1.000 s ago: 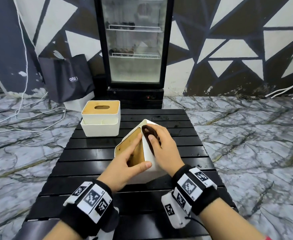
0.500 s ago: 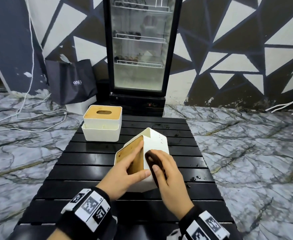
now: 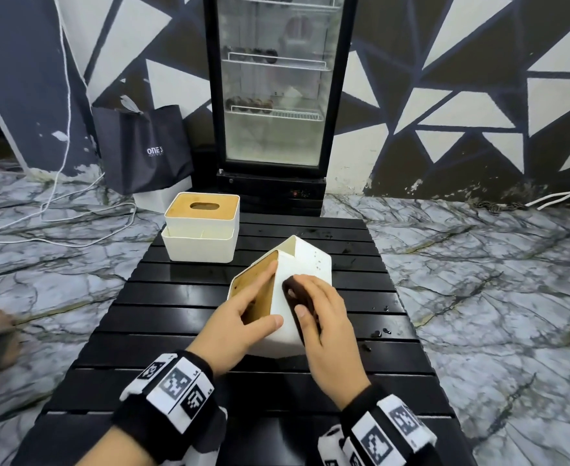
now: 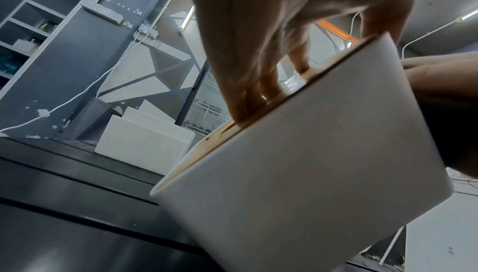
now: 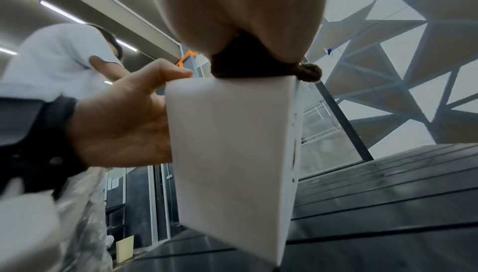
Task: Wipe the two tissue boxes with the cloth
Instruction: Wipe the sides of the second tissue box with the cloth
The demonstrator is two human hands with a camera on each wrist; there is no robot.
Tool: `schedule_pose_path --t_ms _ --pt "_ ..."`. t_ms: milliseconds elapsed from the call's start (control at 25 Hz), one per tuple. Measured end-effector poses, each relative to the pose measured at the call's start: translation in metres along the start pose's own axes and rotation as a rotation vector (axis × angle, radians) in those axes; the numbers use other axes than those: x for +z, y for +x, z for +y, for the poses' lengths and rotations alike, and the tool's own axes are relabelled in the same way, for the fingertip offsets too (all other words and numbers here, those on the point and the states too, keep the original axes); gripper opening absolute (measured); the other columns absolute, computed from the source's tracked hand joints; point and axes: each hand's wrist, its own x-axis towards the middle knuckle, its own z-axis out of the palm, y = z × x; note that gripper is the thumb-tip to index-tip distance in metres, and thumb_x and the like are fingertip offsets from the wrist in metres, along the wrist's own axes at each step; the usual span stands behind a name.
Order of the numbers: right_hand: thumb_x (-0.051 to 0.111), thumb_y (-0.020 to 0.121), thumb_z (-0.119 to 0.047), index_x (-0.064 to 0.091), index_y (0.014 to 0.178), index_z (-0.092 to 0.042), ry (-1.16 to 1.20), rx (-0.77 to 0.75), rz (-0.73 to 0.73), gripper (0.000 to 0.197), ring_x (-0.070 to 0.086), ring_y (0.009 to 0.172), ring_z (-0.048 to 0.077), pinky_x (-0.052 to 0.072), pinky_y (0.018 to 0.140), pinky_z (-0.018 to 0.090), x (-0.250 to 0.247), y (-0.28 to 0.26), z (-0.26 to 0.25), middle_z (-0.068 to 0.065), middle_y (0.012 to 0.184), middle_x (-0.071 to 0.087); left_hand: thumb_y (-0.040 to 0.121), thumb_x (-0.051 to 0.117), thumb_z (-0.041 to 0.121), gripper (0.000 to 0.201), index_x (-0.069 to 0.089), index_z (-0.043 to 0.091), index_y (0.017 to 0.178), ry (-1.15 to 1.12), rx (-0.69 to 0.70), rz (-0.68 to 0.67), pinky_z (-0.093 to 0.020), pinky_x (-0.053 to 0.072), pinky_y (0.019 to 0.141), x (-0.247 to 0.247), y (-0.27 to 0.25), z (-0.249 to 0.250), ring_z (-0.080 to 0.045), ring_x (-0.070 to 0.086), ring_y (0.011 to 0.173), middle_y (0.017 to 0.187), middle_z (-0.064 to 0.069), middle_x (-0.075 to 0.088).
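A white tissue box (image 3: 307,264) with a wooden lid (image 3: 258,290) stands tilted on one edge at the table's middle. My left hand (image 3: 243,319) grips it, fingers on the lid and thumb on the white side. My right hand (image 3: 325,314) presses a dark brown cloth (image 3: 292,292) against that white side. In the left wrist view my left hand (image 4: 258,41) reaches over the box (image 4: 310,164). In the right wrist view the cloth (image 5: 248,61) sits bunched under my right hand (image 5: 240,0) at the box's (image 5: 232,143) top edge. The second tissue box (image 3: 201,237) stands upright, far left.
The black slatted table (image 3: 176,317) has dark specks (image 3: 379,331) right of the tilted box. Behind it stands a glass-door fridge (image 3: 275,95), with a dark bag (image 3: 142,149) and cables (image 3: 58,210) on the marble floor. A person in a white shirt (image 5: 56,61) is nearby.
My right hand has rubbed the cloth down the box's white side toward me, then a little back up. My left hand keeps the same hold on the tilted box.
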Motion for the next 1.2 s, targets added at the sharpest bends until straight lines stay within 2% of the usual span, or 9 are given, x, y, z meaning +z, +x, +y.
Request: schedule_pose_path --t_ms 80,160,280,480,560,680,840,960,1200 --pt "0.039 0.091 -0.028 0.044 0.125 -0.037 -0.035 -0.049 0.004 0.036 0.036 0.121 -0.006 0.024 0.100 0.007 -0.003 -0.007 0.006 -0.030 0.124 0.040 0.061 0.062 0.043 0.075 0.038 0.061 0.130 -0.037 -0.001 0.014 -0.031 0.042 0.104 0.000 0.002 -0.001 -0.006 0.053 0.117 0.136 0.019 0.050" --pt "0.040 0.090 -0.028 0.047 0.125 -0.031 -0.038 -0.052 0.020 0.036 0.035 0.120 -0.008 0.023 0.101 0.007 -0.009 -0.005 0.014 -0.027 0.125 0.039 0.059 0.061 0.041 0.074 0.041 0.062 0.127 -0.067 -0.001 0.002 -0.022 0.044 0.094 -0.001 0.004 0.000 -0.004 0.056 0.107 0.132 0.013 0.055" --pt "0.040 0.089 -0.027 0.050 0.123 -0.026 -0.042 0.031 0.034 0.035 0.040 0.118 0.001 0.028 0.102 0.016 -0.017 0.009 0.026 -0.022 0.121 0.043 0.057 0.061 0.041 0.074 0.042 0.062 0.126 -0.084 -0.019 -0.024 -0.012 0.040 0.081 -0.003 0.005 0.002 -0.001 0.055 0.097 0.122 0.011 0.060" --pt "0.044 0.090 -0.009 0.052 0.123 -0.014 -0.081 0.107 0.062 0.034 0.043 0.118 0.017 0.033 0.105 0.034 -0.029 0.047 0.032 -0.003 0.121 0.048 0.056 0.060 0.042 0.074 0.043 0.061 0.126 -0.069 -0.033 -0.045 -0.021 0.039 0.085 -0.003 0.005 0.004 -0.007 0.053 0.098 0.122 0.007 0.060" --pt "0.044 0.090 -0.006 0.051 0.124 -0.013 -0.075 0.118 0.065 0.035 0.043 0.119 0.020 0.033 0.106 0.039 -0.028 0.057 0.028 0.003 0.124 0.050 0.056 0.060 0.042 0.074 0.044 0.059 0.126 -0.059 -0.027 -0.044 -0.020 0.039 0.085 -0.002 0.005 0.004 -0.006 0.053 0.096 0.118 0.009 0.061" --pt "0.041 0.087 -0.013 0.050 0.125 -0.012 -0.106 0.040 0.028 0.039 0.041 0.120 0.018 0.031 0.106 0.035 -0.017 0.053 0.020 0.003 0.125 0.049 0.056 0.059 0.041 0.072 0.044 0.060 0.124 -0.061 -0.010 -0.019 -0.011 0.039 0.077 -0.003 0.004 0.004 0.001 0.052 0.085 0.103 0.018 0.061" --pt "0.041 0.087 -0.014 0.051 0.124 -0.012 -0.114 -0.008 0.012 0.038 0.042 0.119 0.016 0.032 0.105 0.036 -0.020 0.046 0.022 -0.005 0.121 0.047 0.059 0.060 0.034 0.072 0.044 0.057 0.125 -0.076 0.007 -0.046 -0.009 0.038 0.079 -0.005 0.004 0.005 0.003 0.053 0.092 0.120 0.018 0.060" --pt "0.043 0.089 -0.010 0.050 0.124 -0.011 -0.080 0.070 0.059 0.036 0.046 0.117 0.020 0.035 0.105 0.040 -0.029 0.061 0.027 -0.001 0.121 0.050 0.063 0.060 0.027 0.070 0.043 0.054 0.126 -0.031 0.010 -0.062 -0.002 0.036 0.075 -0.001 0.004 0.008 0.012 0.052 0.085 0.094 0.033 0.059" --pt "0.041 0.089 -0.014 0.047 0.128 -0.013 -0.109 -0.019 0.004 0.040 0.042 0.121 0.019 0.033 0.106 0.039 -0.021 0.049 0.025 0.001 0.127 0.047 0.069 0.055 0.019 0.069 0.041 0.052 0.128 -0.025 0.016 -0.038 -0.001 0.036 0.074 -0.002 0.005 0.007 0.012 0.052 0.084 0.089 0.032 0.058"
